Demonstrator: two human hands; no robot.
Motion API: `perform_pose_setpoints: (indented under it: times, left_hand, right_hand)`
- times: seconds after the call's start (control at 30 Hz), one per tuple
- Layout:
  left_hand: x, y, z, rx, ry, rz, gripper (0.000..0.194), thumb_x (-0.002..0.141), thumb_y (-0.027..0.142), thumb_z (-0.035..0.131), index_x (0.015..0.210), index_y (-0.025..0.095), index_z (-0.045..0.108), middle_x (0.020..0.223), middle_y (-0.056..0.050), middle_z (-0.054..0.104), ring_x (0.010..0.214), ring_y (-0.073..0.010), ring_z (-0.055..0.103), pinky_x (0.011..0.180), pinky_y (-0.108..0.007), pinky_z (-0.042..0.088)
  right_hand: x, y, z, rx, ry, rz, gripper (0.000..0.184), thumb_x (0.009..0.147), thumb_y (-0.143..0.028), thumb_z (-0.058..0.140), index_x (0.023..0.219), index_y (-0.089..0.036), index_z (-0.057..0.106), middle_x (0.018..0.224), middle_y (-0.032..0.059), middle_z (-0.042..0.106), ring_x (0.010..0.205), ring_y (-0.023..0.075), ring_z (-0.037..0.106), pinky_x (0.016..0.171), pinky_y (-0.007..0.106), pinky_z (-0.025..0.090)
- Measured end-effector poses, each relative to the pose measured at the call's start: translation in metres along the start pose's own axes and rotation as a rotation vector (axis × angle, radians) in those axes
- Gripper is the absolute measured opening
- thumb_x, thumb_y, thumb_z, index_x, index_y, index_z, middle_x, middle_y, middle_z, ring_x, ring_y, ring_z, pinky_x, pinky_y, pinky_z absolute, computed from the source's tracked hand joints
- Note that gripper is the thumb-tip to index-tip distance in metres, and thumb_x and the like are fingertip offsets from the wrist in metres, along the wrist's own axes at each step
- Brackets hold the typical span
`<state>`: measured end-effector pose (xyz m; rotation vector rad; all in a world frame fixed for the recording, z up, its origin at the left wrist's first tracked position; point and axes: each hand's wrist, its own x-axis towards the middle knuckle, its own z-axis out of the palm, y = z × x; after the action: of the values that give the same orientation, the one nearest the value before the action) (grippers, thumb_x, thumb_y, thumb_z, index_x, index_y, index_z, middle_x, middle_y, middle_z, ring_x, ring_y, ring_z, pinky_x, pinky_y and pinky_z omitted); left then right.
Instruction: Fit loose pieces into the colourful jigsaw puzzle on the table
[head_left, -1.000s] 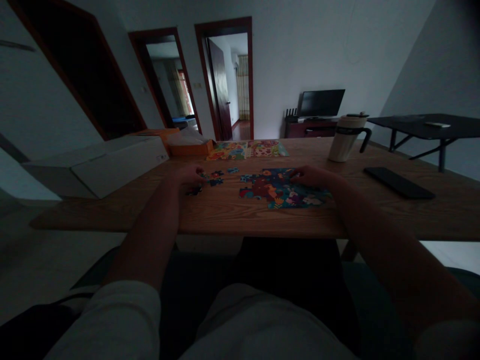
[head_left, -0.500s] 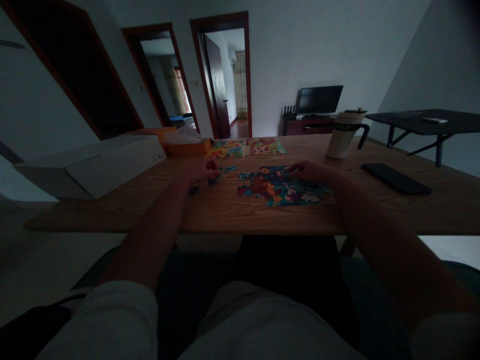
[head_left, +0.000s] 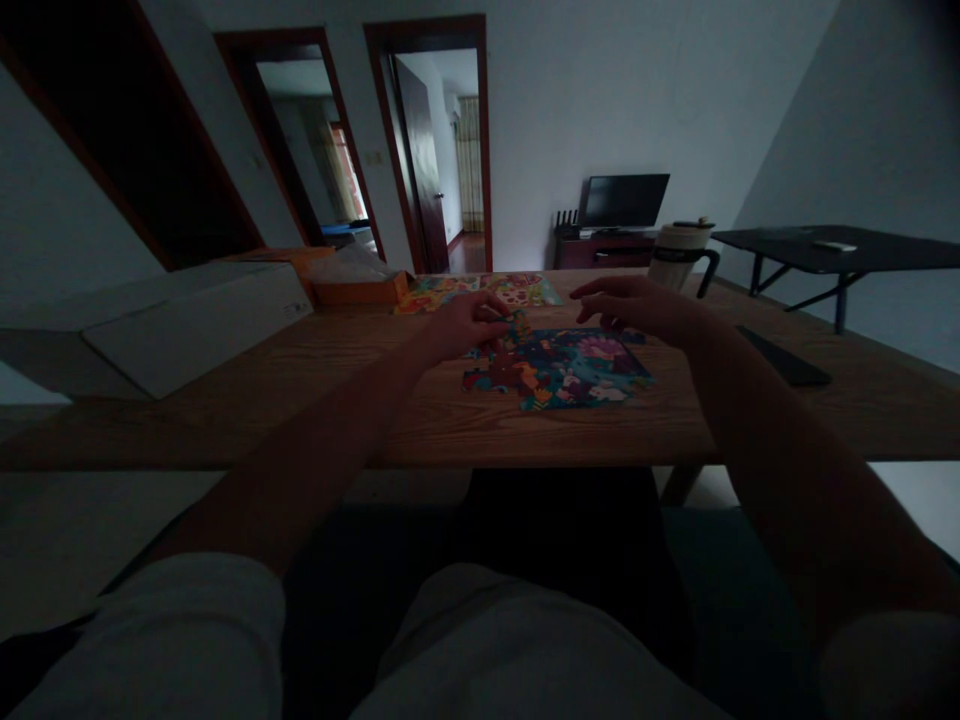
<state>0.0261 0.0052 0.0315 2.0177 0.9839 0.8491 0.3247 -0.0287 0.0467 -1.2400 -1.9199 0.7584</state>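
Mid-frame: pinching puzzle piece (head_left: pixel 519 323) with left hand (head_left: pixel 466 326); holding right hand (head_left: pixel 637 304) spread near puzzle (head_left: pixel 574 372). Align edges before pressing.

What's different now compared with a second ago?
Your left hand has moved right, carrying a puzzle piece to the far left part of the assembled puzzle. Your right hand has lifted off the puzzle. The mug and orange box stayed put.

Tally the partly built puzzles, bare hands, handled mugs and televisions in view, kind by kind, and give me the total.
Partly built puzzle: 1
Bare hands, left hand and right hand: 2
Handled mug: 1
Television: 1
Total: 5
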Motion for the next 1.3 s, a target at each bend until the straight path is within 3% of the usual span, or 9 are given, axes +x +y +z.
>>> perform_pose_setpoints:
  times: [0.1, 0.23, 0.4, 0.53, 0.67, 0.8, 1.1, 1.3]
  left_hand:
    - [0.017, 0.021, 0.038, -0.03, -0.15, 0.082, 0.022, 0.088, 0.015, 0.067, 0.111, 0.013, 0.065, 0.089, -0.006, 0.076, 0.067, -0.012, 0.07, 0.064, -0.023, 0.053]
    - [0.035, 0.031, 0.079, -0.129, -0.231, 0.112, 0.021, 0.092, 0.014, 0.063, 0.113, 0.012, 0.062, 0.087, -0.007, 0.075, 0.064, -0.0103, 0.068, 0.064, -0.023, 0.054]
    - [0.041, 0.024, 0.118, -0.243, -0.263, 0.085, 0.02, 0.096, 0.015, 0.061, 0.115, 0.015, 0.056, 0.084, -0.003, 0.072, 0.063, -0.0088, 0.067, 0.066, -0.024, 0.056]
    - [0.038, 0.012, 0.14, -0.133, -0.306, 0.165, 0.02, 0.096, 0.018, 0.06, 0.115, 0.015, 0.055, 0.096, -0.007, 0.073, 0.075, -0.0124, 0.07, 0.072, -0.028, 0.057]
    - [0.033, 0.004, 0.138, 0.259, -0.288, 0.402, 0.027, 0.093, 0.016, 0.059, 0.12, 0.016, 0.06, 0.118, -0.011, 0.07, 0.107, -0.0198, 0.067, 0.095, -0.035, 0.052]
    - [0.029, -0.001, 0.126, 0.618, -0.336, 0.466, 0.027, 0.095, 0.019, 0.054, 0.117, 0.018, 0.068, 0.12, -0.009, 0.071, 0.115, -0.0239, 0.063, 0.105, -0.039, 0.045]
    - [0.027, -0.004, 0.127, 0.685, -0.425, 0.5, 0.033, 0.101, 0.036, 0.053, 0.12, 0.017, 0.072, 0.116, -0.01, 0.073, 0.105, -0.0218, 0.067, 0.098, -0.032, 0.047]
    - [0.027, -0.004, 0.126, 0.674, -0.423, 0.51, 0.033, 0.101, 0.036, 0.053, 0.12, 0.016, 0.071, 0.116, -0.011, 0.073, 0.108, -0.0229, 0.067, 0.099, -0.033, 0.046]
  right_hand:
    - [-0.013, -0.004, 0.004, -0.014, -0.104, 0.016, 0.035, 0.082, -0.049, 0.075, 0.107, -0.025, 0.075, 0.086, 0.0055, 0.074, 0.068, 0.0173, 0.062, 0.059, 0.03, 0.05]
    - [-0.028, 0.015, -0.004, -0.018, -0.059, 0.058, 0.035, 0.076, -0.048, 0.079, 0.098, -0.023, 0.072, 0.076, 0.0035, 0.07, 0.066, 0.0179, 0.062, 0.058, 0.031, 0.048]
    - [-0.046, 0.039, -0.018, -0.015, -0.069, 0.14, 0.036, 0.078, -0.053, 0.075, 0.098, -0.023, 0.072, 0.079, 0.0043, 0.07, 0.066, 0.0179, 0.061, 0.057, 0.031, 0.046]
    - [-0.063, 0.057, -0.02, -0.087, -0.122, 0.204, 0.037, 0.081, -0.057, 0.071, 0.093, -0.023, 0.073, 0.084, 0.0054, 0.07, 0.07, 0.0189, 0.061, 0.06, 0.032, 0.046]
    - [-0.078, 0.083, -0.027, -0.131, -0.115, 0.238, 0.034, 0.082, -0.051, 0.07, 0.102, -0.025, 0.074, 0.094, 0.0062, 0.074, 0.08, 0.0235, 0.066, 0.069, 0.036, 0.052]
    - [-0.086, 0.1, -0.032, -0.308, -0.02, 0.216, 0.03, 0.084, -0.046, 0.067, 0.105, -0.026, 0.075, 0.093, 0.0062, 0.075, 0.083, 0.0268, 0.068, 0.075, 0.04, 0.053]
    - [-0.087, 0.091, -0.019, -0.479, -0.034, 0.182, 0.021, 0.083, -0.037, 0.063, 0.094, -0.023, 0.075, 0.083, 0.0056, 0.072, 0.075, 0.0233, 0.065, 0.07, 0.037, 0.05]
    - [-0.093, 0.077, -0.011, -0.42, -0.016, 0.147, 0.045, 0.079, -0.053, 0.071, 0.114, -0.024, 0.075, 0.09, 0.0061, 0.072, 0.076, 0.0231, 0.064, 0.067, 0.035, 0.05]
